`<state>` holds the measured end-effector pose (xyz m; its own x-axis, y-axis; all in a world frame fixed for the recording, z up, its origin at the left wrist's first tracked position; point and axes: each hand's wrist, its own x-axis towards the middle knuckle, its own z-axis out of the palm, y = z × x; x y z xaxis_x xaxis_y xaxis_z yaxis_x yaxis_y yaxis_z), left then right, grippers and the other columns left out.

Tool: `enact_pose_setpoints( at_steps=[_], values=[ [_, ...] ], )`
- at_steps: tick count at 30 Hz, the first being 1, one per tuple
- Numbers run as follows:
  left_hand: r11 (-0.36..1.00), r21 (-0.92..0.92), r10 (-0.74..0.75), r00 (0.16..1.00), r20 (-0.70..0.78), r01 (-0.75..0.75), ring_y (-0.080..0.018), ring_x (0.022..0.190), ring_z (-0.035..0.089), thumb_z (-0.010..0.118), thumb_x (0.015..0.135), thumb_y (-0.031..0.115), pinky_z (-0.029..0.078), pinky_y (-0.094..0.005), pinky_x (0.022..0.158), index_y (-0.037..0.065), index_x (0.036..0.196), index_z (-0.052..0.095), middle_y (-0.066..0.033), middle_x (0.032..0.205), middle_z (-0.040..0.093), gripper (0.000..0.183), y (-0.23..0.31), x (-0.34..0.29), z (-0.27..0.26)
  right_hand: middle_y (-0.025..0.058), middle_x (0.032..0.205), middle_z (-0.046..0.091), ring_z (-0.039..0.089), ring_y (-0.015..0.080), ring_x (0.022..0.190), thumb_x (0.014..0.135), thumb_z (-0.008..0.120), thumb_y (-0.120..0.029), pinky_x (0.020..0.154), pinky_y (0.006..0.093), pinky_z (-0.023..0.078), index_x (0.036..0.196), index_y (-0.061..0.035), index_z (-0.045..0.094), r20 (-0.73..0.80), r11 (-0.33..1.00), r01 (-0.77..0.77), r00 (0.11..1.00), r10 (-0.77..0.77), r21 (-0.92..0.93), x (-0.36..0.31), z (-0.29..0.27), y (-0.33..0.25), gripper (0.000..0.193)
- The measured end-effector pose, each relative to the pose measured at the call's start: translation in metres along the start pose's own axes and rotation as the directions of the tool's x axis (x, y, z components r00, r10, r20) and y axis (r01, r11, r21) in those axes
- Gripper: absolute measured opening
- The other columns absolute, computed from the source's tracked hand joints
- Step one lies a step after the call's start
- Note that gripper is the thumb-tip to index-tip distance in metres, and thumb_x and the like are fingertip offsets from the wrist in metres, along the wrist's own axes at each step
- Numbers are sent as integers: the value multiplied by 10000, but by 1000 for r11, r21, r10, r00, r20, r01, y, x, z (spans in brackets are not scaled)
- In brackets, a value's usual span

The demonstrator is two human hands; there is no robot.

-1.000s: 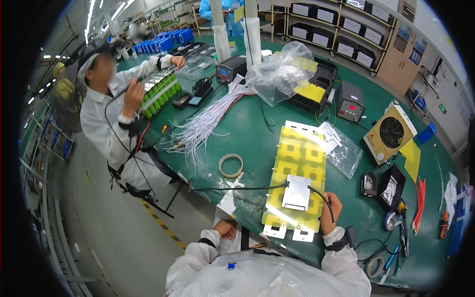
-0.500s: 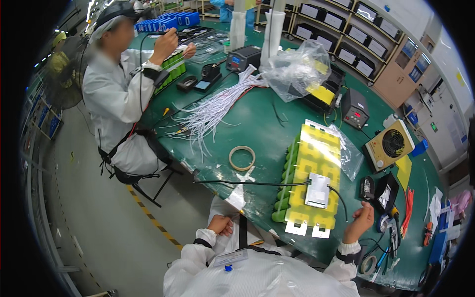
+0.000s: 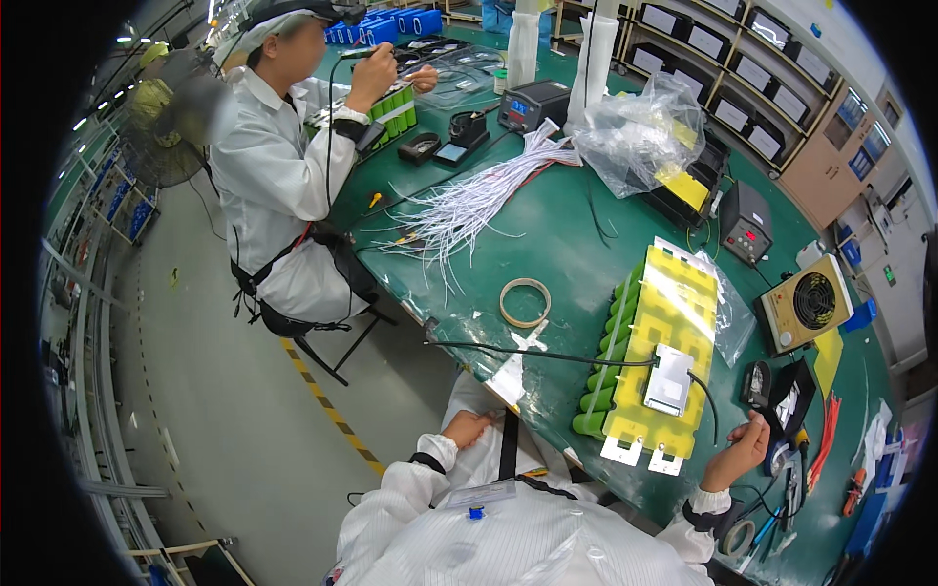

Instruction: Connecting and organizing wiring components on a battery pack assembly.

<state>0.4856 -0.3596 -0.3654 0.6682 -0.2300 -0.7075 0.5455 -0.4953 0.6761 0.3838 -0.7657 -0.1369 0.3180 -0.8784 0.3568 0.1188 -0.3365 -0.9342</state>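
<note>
A battery pack of green cells under a yellow sheet lies on the green table in front of me. A silver flat board sits on the sheet, with black cables leaving its two ends. My right hand is raised just right of the pack, near a small black tray. Its thumb and fingertips are pinched together; whatever may be between them is too small to make out. Low on my lap, my left hand rests loosely curled, with nothing seen in it.
A tape ring and a bundle of white wires lie left of the pack. Beyond it are clear plastic bags and a soldering station. A yellow fan unit stands at right. A co-worker sits at left.
The view has swung left, so the table and pack appear farther right. My right hand's fingertips have drawn together beside the black tray. My left hand stays on my lap.
</note>
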Motion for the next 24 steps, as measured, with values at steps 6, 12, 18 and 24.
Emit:
enact_pose_setpoints(
  at_steps=[6, 12, 18, 24],
  values=[
    [998, 60, -3, 995, -103, 9, -212, 404, 492, 494, 834, 650, 391, -366, 442, -24, 504, 540, -108, 446, 483, 752, -13, 6, 7, -34, 557, 425, 379, 30, 502, 941, 519, -186, 460, 187, 296, 856, -10, 607, 55, 1000, -16, 998, 16, -4, 10, 19, 24, 215],
    [997, -62, 33, 992, -125, -41, -152, 311, 382, 552, 854, 364, 276, -317, 313, 67, 535, 485, -28, 447, 422, 441, -2, 6, 8, -35, 582, 459, 405, 28, 490, 929, 551, -192, 445, 200, 313, 835, -26, 620, 160, 993, -26, 986, 45, -118, 5, 24, 69, 203],
    [973, -216, -91, 996, -9, 87, -137, 304, 357, 569, 846, 547, 266, -305, 307, 89, 510, 431, -15, 418, 380, 585, -1, 5, 1, -40, 573, 464, 410, 29, 479, 927, 563, -193, 428, 198, 294, 831, -18, 622, 237, 988, -136, 960, 149, -71, 0, 38, 65, 208],
    [950, -293, -110, 994, 6, 107, -102, 318, 292, 525, 887, 301, 201, -272, 304, 89, 560, 439, 1, 439, 347, 399, 14, -3, 6, -45, 577, 477, 414, 30, 477, 923, 571, -187, 430, 196, 302, 830, -17, 623, 238, 968, -251, 940, 243, 2, 0, 38, 60, 201]
  ],
)
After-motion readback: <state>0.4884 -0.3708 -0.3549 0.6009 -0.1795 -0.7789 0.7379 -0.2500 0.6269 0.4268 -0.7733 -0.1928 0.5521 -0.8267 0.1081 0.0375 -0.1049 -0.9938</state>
